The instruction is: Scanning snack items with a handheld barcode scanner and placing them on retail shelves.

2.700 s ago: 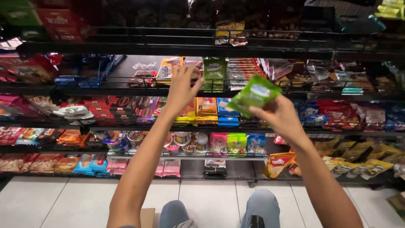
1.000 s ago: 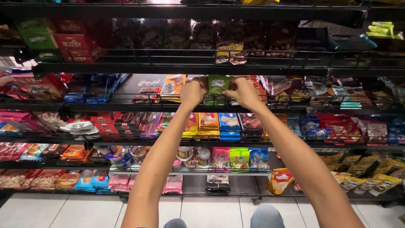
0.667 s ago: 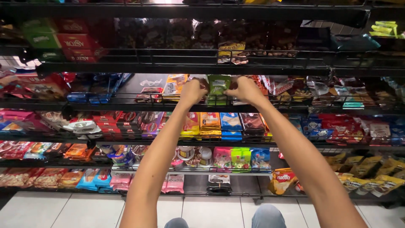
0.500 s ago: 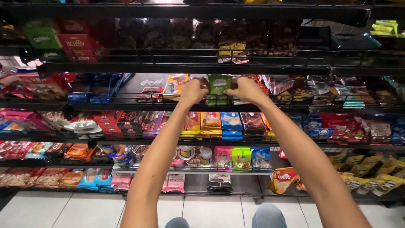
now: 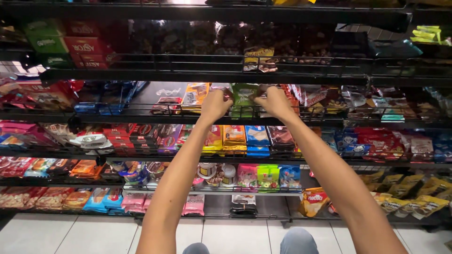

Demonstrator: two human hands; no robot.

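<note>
Both my arms reach up to the second shelf [image 5: 141,113] of a black wire snack rack. A green snack packet [image 5: 244,95] stands upright in its row there, behind the wire front rail. My left hand [image 5: 215,104] grips the packet's left edge and my right hand [image 5: 274,101] grips its right edge, fingers curled around it. An orange packet [image 5: 195,94] stands just left of my left hand. Red and dark packets [image 5: 314,98] stand just right of my right hand.
Shelves above and below are packed with snack bags, chocolate bars and small cups [image 5: 206,170]. Red and green boxes [image 5: 66,44] sit top left. Yellow bags [image 5: 409,188] fill the lower right. White floor tiles [image 5: 70,237] and my knees [image 5: 296,242] show at the bottom.
2.7 s ago my right hand held the green packet in the air, away from the shelf. Both hands have since gone up to the second shelf and hold the packet in its row.
</note>
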